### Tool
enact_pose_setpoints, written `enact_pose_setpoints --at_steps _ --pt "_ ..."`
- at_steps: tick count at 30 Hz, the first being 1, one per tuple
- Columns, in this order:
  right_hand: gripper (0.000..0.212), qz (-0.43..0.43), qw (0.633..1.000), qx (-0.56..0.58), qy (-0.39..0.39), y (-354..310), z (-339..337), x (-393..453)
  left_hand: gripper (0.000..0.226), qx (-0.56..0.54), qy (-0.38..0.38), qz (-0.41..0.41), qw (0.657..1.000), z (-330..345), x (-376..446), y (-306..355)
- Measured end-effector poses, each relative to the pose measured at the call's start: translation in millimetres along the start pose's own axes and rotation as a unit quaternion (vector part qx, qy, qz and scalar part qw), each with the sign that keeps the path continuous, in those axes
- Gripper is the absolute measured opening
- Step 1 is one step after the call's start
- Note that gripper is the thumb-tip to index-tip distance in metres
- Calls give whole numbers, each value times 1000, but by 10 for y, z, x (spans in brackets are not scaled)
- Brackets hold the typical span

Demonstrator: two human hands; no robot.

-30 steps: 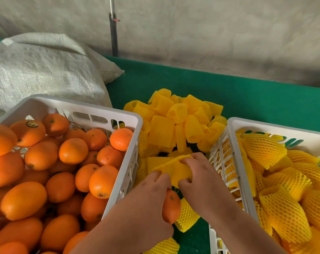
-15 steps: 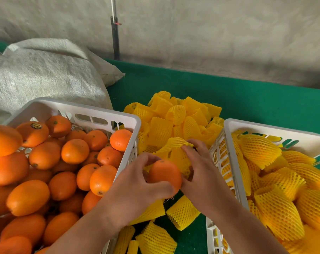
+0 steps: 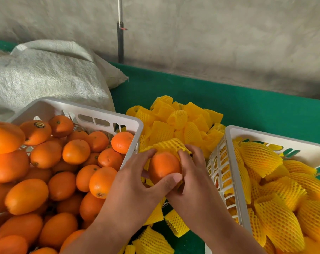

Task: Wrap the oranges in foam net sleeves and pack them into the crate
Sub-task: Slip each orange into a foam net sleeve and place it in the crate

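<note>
- Centre of frame, slightly low: orange (image 3: 163, 166) held above the gap between the two crates, far end capped by a foam net sleeve (image 3: 169, 145), near half bare.
- Gripped by left hand (image 3: 135, 191), thumb curled across the near end, forefinger along the left flank.
- Pinched at the sleeve edge by right hand (image 3: 190, 178), fingers curled over the mesh on the right flank.
- Changed from a second ago: fruit raised from low beside the left crate and seated into the sleeve mouth; half a second ago fruit and open sleeve merely met. Judged as wrapping begun, not complete; sleeve to be drawn down over the exposed half before packing.
- Behind the hands: pile of empty sleeves (image 3: 175, 121) on the green table cover (image 3: 247, 107).
- Left of frame: white crate (image 3: 107, 116) heaped with bare oranges (image 3: 45, 154).
- Right of frame: second white crate (image 3: 234, 162) holding wrapped oranges (image 3: 260, 156); destination for this fruit.
- Upper left: woven sack (image 3: 45, 74).
</note>
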State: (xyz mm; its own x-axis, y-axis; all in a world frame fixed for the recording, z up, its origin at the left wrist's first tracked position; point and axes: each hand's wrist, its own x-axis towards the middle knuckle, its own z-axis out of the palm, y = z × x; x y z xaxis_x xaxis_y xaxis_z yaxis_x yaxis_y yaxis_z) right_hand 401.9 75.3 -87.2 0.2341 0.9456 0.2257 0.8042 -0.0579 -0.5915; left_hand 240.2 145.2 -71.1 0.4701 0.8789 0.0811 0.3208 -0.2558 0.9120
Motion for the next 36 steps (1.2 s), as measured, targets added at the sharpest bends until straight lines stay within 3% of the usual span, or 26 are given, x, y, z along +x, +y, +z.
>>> enact_pose_setpoints --at_steps 12,21,28,36 --pt "84 -35 999 8 19 12 10 -13 74 -4 34 39 999 22 5 -15" --pt "82 -24 999 14 16 26 18 4 76 17 -22 20 999 10 -8 -42" --pt "78 -34 999 5 11 -4 -6 1 55 62 32 74 995 18 -7 -44" --pt "74 -42 999 21 2 -18 -29 5 63 86 54 64 993 7 27 -48"
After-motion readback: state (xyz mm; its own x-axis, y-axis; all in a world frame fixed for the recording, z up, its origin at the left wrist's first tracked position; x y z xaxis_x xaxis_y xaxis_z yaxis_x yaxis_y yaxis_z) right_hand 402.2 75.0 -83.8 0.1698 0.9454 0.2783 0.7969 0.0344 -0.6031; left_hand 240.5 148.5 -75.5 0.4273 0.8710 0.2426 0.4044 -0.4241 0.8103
